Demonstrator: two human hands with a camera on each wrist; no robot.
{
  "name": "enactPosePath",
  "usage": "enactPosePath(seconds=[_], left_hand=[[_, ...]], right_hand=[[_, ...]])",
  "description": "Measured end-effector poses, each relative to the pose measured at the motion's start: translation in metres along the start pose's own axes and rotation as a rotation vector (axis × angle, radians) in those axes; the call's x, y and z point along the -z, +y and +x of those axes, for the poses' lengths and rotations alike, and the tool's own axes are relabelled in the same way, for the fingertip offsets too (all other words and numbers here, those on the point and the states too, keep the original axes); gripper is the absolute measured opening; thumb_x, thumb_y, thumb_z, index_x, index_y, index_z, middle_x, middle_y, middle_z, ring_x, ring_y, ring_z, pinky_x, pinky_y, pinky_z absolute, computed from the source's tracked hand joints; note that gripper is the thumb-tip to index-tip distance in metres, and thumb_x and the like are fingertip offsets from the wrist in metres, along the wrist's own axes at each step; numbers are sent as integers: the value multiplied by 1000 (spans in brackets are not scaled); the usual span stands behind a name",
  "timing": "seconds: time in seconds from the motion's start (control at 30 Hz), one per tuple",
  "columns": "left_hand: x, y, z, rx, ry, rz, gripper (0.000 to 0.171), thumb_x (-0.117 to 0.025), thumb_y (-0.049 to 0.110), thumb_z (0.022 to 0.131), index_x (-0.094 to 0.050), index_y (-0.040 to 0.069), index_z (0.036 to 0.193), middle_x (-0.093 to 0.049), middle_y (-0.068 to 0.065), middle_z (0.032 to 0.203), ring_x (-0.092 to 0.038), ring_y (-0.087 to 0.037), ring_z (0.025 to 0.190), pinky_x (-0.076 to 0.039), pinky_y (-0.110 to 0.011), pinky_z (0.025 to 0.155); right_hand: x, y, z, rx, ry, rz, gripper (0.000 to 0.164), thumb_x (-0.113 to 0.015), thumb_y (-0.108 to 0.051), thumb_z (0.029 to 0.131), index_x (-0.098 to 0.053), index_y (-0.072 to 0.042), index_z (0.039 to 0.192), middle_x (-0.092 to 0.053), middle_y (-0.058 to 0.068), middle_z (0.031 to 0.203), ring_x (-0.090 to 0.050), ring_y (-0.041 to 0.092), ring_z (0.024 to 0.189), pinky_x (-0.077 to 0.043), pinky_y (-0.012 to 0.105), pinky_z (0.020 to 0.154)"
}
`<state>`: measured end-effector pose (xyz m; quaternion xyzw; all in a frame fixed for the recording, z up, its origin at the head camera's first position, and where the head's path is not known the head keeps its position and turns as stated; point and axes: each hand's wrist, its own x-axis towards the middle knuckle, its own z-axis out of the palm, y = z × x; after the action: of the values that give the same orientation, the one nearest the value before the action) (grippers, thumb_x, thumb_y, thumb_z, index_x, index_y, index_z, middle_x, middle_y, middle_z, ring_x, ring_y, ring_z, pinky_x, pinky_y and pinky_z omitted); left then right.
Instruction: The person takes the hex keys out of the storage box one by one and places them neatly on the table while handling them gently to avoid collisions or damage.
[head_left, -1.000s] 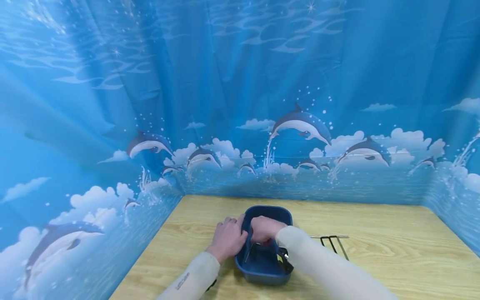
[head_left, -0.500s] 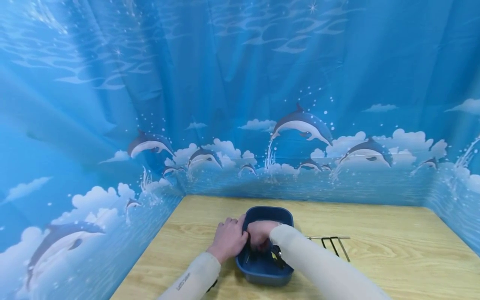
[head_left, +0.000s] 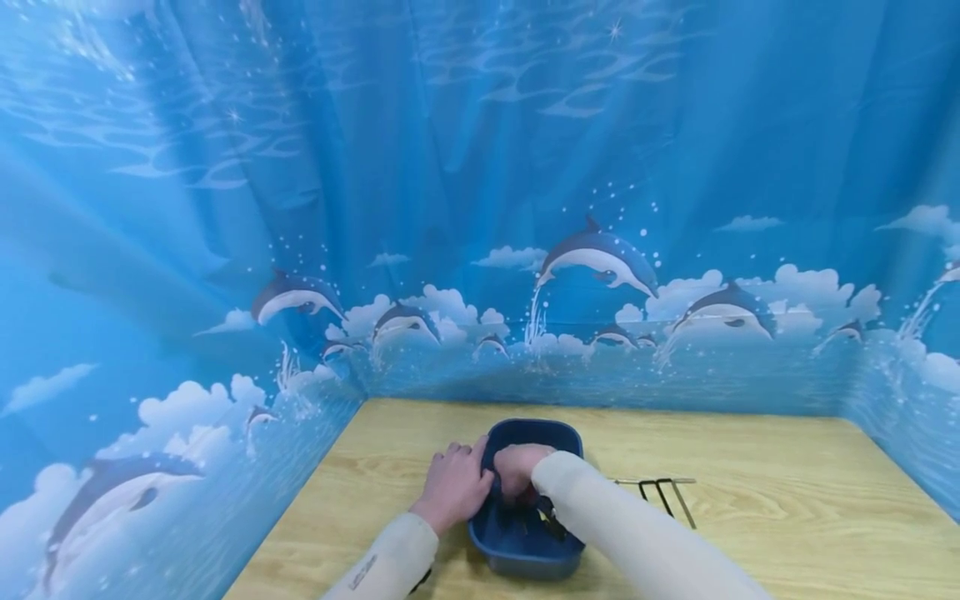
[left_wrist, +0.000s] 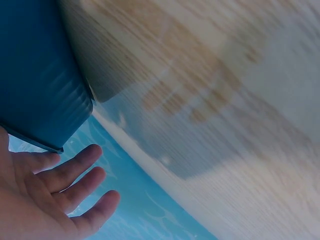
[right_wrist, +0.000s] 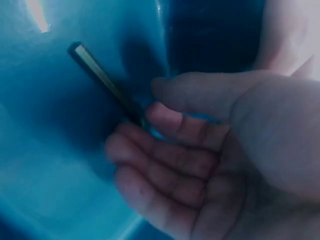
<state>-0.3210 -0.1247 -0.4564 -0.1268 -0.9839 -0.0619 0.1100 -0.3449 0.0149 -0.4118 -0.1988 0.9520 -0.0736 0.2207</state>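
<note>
A dark blue plastic bin (head_left: 528, 562) stands on the wooden table. At its left rim rests my left hand (head_left: 453, 487); the left wrist view shows its fingers (left_wrist: 82, 160) spread and fairly straight outside the bin. My right hand (head_left: 519, 468) reaches down inside the bin. In the right wrist view a hex key (right_wrist: 100, 72) lies on the bin's floor, its near end hidden behind the loosely bent fingers (right_wrist: 165, 185). The thumb and forefinger stay slightly apart, with nothing pinched between them. Beside the right wrist sits a black-and-yellow item (head_left: 551, 521), partly hidden by the sleeve.
Several L-shaped hex keys (head_left: 663, 496), black and silver, lie on the table (head_left: 787, 475) to the right of the bin, partly behind the right forearm. A blue dolphin-print curtain (head_left: 465, 208) encloses the table at the back and sides.
My right hand has sunk deeper into the bin and shifted slightly left, covering the hex key seen there before. The left hand stays at the rim.
</note>
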Motion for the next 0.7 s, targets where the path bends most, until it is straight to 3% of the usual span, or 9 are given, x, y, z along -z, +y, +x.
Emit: enactPosePath(seconds=[0.07,0.23,0.33,0.57,0.7], left_hand=[[0,0,-1,-2,0,-1,54,-52,35,98,-52,12,147,-69,-13,121,-59,-33,114,-48,-57,93],[1,-1,-1,-20,19,4,53,-52,34,97,-53,12,145,-69,-14,119,-60,-33,113,-49,-57,91],[1,-1,-1,-26,19,8,53,-51,34,97,-53,12,145,-69,-14,119,-60,-33,114,-49,-57,91],[3,-1,-1,-8,2,-2,54,-52,34,98,-51,11,147,-68,-15,121,-59,-33,116,-48,-57,93],[2,-1,-1,-17,2,-10,55,-53,34,97,-51,11,147,-68,-15,121,-59,-34,116,-48,-57,92]], right_hand=[[-4,5,10,9,21,-34,9,-73,-11,84,-68,-12,77,-63,2,66,-56,16,50,-45,29,48],[-5,5,11,4,32,-109,9,-74,-13,85,-70,-13,77,-63,1,66,-56,15,54,-44,29,51],[-1,-2,1,-13,37,-119,12,-74,-10,84,-69,-12,74,-64,2,66,-57,15,54,-44,28,52],[-6,-3,11,6,66,-228,12,-73,-4,79,-67,-12,72,-58,2,71,-51,18,60,-40,29,51],[-7,-1,15,-24,47,-216,12,-72,-4,81,-68,-12,72,-60,4,73,-52,19,62,-41,31,52]])
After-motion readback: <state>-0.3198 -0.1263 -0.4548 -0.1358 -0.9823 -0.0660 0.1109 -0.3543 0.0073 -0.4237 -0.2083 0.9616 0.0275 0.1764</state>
